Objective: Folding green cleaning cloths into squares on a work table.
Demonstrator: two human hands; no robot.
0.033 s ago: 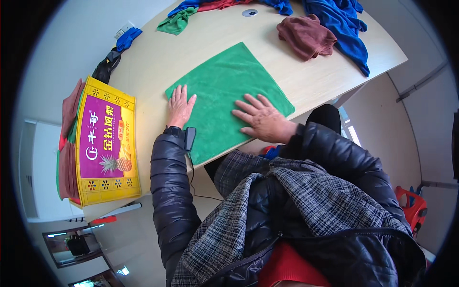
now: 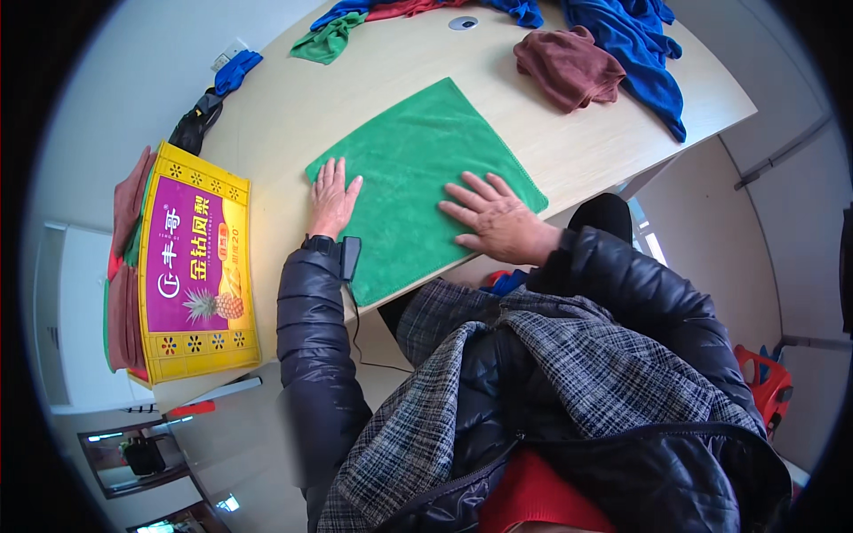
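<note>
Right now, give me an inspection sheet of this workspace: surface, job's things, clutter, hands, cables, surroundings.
Surface: light wooden table, round grommet near the far edge.
Job's things: green cloth spread flat, its near edge at the table edge.
Clutter: brown cloth, blue cloth, small green cloth, red cloth, all bunched at the far side; yellow and purple carton at the left with folded cloths behind it.
Hands: left hand flat on the green cloth's left edge, right hand flat on the cloth, fingers spread.
Cables: thin black cable hanging from a wrist device.
Surroundings: red stool at the right, pale floor.
</note>
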